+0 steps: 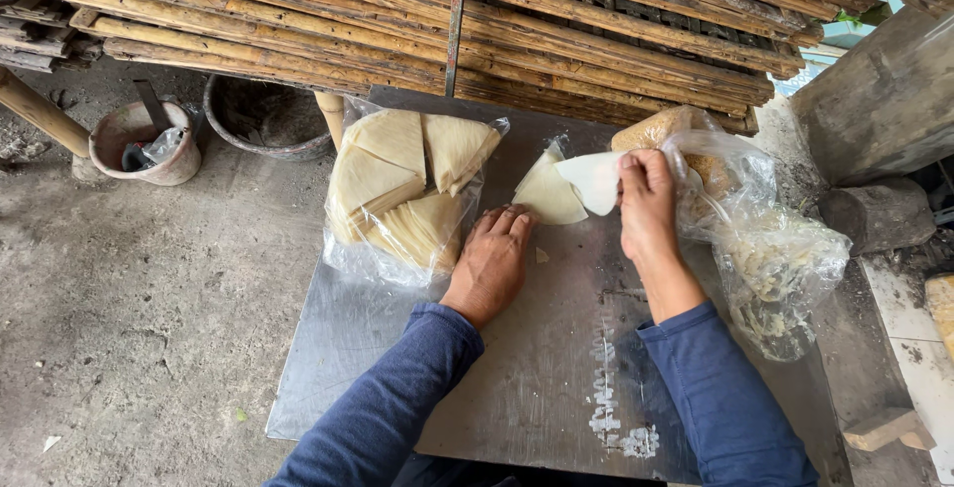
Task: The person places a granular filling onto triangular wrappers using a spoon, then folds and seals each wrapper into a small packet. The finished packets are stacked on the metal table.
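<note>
Hiding behind right hand (646,199), thin white wrapper's (591,181) pinched edge.

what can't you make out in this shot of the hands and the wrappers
Head view:
- Left hand: fingertips hidden under the wedge sheet.
- Right hand: fingertips hidden behind the lifted sheet.
- Clear bag: crumpled plastic blurs its contents.
- Metal table: near edge cut off by the frame.

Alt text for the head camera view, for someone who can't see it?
A person's right hand lifts a pale triangular sheet while the left hand presses another sheet on a metal table. A plastic bag of stacked sheets lies left.
</note>
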